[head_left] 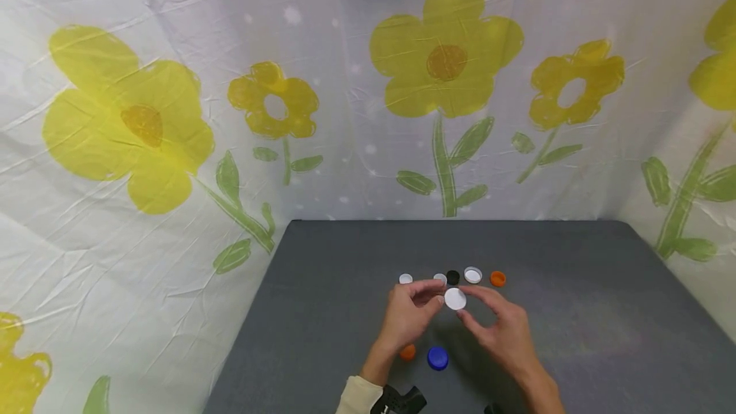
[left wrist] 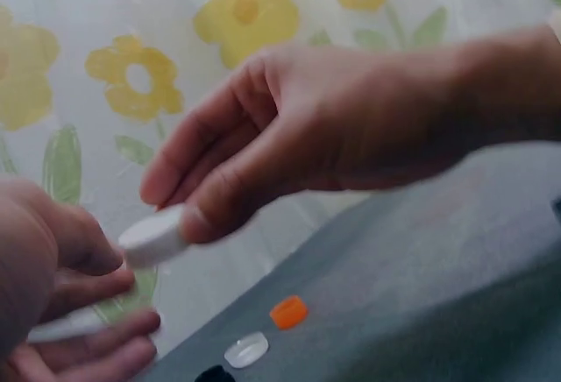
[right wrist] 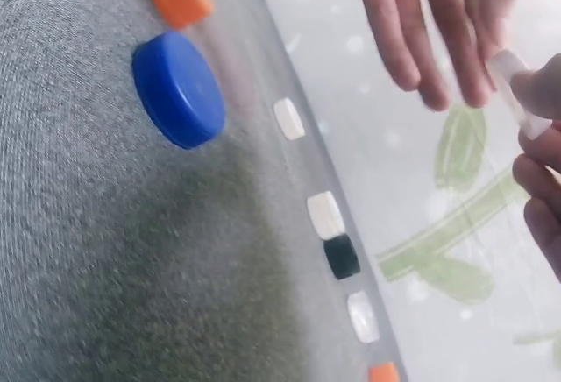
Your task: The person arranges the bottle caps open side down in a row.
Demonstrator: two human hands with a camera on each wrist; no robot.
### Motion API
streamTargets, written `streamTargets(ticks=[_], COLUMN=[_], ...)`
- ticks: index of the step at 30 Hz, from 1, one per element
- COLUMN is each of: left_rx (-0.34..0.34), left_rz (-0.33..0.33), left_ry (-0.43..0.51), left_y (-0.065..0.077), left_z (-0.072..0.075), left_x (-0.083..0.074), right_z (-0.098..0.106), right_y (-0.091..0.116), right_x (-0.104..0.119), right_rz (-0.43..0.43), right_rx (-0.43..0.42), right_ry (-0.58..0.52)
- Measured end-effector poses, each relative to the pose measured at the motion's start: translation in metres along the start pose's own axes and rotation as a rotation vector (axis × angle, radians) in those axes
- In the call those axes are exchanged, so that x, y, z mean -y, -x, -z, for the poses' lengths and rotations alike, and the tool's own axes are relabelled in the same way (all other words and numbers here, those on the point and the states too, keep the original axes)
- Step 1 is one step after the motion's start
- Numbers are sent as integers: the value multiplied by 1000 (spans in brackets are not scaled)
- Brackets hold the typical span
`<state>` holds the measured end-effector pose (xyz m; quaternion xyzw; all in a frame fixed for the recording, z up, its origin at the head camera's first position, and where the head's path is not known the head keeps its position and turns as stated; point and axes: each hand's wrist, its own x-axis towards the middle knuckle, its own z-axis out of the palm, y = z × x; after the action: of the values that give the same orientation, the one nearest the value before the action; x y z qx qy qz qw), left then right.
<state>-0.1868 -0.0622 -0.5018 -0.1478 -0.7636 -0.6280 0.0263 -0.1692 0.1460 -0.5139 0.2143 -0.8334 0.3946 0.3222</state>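
Note:
Between my two hands a round white cap [head_left: 455, 299] is held up above the table. My right hand [head_left: 506, 331] pinches it between thumb and fingers at its right side, as the left wrist view shows with the cap [left wrist: 156, 237] tilted. My left hand [head_left: 405, 315] is at its left side, thumb tip [left wrist: 110, 259] right at the rim and the other fingers fairly straight. Below the hands on the table lie a blue cap [head_left: 437, 358] and an orange cap [head_left: 407, 352], the orange one partly covered by the left wrist.
Behind the hands a row of caps lies on the grey table [head_left: 322, 312]: a white cap [head_left: 405, 278], another white cap [head_left: 439, 278], a black cap [head_left: 453, 278], a whitish rimmed cap [head_left: 473, 275] and an orange cap [head_left: 498, 278]. A flower-printed curtain [head_left: 345, 145] hangs behind.

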Motion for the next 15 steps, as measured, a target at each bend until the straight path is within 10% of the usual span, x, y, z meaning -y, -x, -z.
streamTargets(ticks=[7,15], left_rx=[82,131], left_rz=[-230,-311], left_ry=[-180,-375], left_y=[-1,0], left_z=[-7,-16], left_x=[1,0], right_z=[13,27], right_y=[1,9], right_x=[1,-3], right_rz=[-79,-101], right_rx=[12,76], right_ry=[7,42])
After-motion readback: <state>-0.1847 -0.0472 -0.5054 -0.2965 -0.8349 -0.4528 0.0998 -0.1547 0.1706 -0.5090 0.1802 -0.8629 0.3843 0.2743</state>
